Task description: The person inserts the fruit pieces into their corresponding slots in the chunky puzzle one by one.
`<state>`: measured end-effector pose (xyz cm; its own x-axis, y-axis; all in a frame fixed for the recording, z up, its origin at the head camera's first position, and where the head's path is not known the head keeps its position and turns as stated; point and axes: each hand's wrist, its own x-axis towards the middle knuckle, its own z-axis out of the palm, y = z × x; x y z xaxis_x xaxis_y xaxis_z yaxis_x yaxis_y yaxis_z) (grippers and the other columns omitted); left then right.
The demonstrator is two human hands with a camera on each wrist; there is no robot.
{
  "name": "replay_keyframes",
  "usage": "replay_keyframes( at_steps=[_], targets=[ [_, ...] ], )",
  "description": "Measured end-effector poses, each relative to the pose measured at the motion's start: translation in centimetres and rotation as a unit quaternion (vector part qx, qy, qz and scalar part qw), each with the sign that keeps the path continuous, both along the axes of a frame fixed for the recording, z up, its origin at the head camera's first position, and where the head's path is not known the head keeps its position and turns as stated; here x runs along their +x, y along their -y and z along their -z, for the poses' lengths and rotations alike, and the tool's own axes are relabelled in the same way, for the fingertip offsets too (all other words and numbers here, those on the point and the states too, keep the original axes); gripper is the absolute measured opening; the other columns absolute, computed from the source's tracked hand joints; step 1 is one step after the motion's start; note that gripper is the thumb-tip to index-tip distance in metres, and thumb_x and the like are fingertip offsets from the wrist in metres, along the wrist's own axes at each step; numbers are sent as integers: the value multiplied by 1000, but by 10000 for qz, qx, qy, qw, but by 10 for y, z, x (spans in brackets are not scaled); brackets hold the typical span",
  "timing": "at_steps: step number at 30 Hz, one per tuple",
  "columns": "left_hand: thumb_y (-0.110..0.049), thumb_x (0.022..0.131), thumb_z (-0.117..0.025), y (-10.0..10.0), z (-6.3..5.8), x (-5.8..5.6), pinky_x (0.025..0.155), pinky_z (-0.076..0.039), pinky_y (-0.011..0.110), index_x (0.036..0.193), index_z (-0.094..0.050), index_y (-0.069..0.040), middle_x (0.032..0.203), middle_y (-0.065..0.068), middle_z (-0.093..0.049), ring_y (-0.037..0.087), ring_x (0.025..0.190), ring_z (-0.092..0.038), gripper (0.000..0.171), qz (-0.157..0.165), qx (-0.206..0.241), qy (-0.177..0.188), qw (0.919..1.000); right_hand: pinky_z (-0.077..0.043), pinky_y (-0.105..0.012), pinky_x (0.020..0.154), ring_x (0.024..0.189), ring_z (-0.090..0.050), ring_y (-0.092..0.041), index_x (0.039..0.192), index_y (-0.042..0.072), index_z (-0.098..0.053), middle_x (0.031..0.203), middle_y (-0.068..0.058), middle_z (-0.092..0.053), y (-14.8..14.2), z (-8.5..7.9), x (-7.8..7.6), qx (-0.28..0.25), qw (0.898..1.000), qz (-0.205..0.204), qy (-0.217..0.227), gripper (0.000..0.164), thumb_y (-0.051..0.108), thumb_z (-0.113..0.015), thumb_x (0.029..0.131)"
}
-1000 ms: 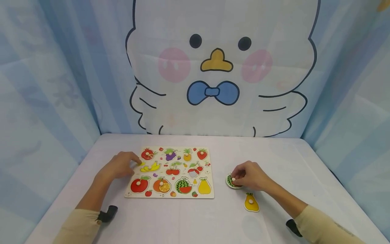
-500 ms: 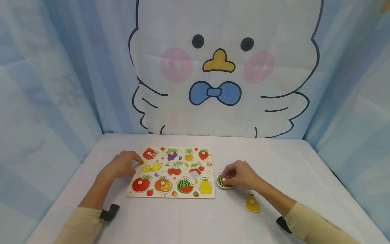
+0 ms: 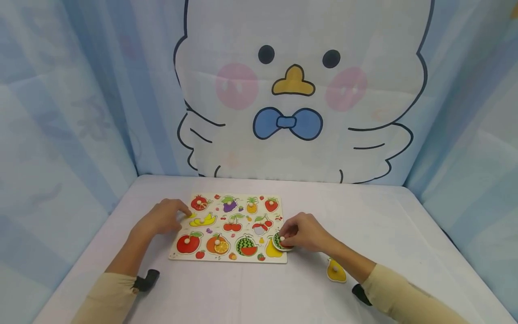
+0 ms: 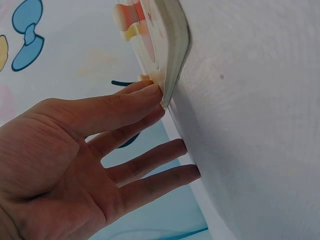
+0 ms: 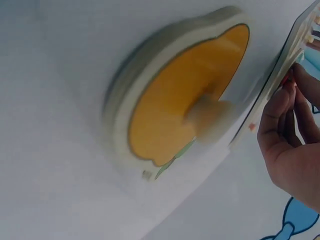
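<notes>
A white wooden fruit puzzle board [image 3: 247, 259] lies flat on the table. My left hand [image 3: 163, 218] is at its left edge, the index fingertip by the bananas; in the left wrist view the thumb [image 4: 120, 107] touches the board's side, the other fingers spread. With fingertips my right hand [image 3: 305, 231] pinches the knob of a round watermelon puzzle piece [image 3: 277, 241]. That piece is over the board's right edge, partly covering the yellow pear picture [image 3: 273, 253]. A separate watermelon picture [image 3: 245, 246] shows on the board, left of the pear picture.
A loose pear puzzle piece [image 3: 336, 272] with a knob lies on the white tablecloth [image 3: 226, 292], right of the board and below my right forearm. Behind the table hangs a curtain [image 3: 287, 153] with a cartoon bird; blue-white curtains flank both sides.
My right hand has carried the watermelon piece leftward from the bare tablecloth to the board's right edge. The left hand stays at the board's left side. The view has shifted slightly.
</notes>
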<state>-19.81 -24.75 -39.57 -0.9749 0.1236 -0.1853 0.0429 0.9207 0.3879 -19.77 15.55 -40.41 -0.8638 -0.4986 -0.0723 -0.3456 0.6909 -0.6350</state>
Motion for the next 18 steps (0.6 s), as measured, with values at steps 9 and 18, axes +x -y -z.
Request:
replay_keyframes(
  at_steps=[9,18],
  targets=[
    [-1,85,-81,0,-1,0,110,-47,64,125,-73,-3,138,25,-62,48,134,-49,41,-5,26,10,10000,-50,-18,61,69,-61,-9,88,12,-80,73,8,-68,26,2,1,-151,9997,-142,87,10,13,-88,83],
    [-1,84,-82,1,0,-1,110,-47,63,125,-73,-3,138,25,-62,48,133,-50,42,-13,47,14,10000,-51,-18,60,67,-61,-6,87,14,-81,71,9,-69,42,6,3,-204,9996,-187,24,9,14,-89,82]
  ],
)
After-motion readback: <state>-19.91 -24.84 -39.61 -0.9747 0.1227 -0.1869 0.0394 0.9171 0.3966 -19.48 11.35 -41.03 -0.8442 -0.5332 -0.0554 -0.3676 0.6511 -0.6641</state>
